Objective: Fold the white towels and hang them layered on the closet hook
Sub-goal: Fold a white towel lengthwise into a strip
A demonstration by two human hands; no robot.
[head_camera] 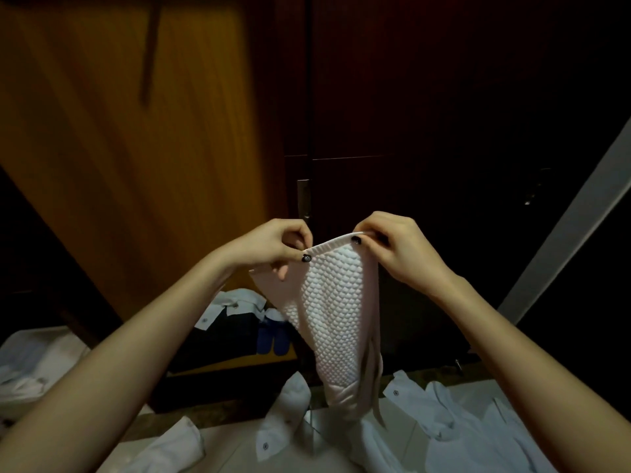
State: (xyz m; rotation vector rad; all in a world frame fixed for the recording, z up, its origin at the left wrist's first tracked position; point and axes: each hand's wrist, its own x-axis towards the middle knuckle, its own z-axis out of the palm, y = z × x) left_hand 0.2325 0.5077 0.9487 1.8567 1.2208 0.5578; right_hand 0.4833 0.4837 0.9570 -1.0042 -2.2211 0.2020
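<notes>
Two pinches hold the towel (334,302) by its top hem, left hand (273,247) and right hand (399,247); if either slips, I'd lose the fold.

Dim, warm indoor light: the dark closet doors (444,97) on the right sink nearly to black, while the orange wooden door (119,148) glows softly. The white towel (336,302) is brightest and sharp, its weave crisp. Wide-angle distortion tilts the edges — the white garments (30,363) at lower left blur.
</notes>
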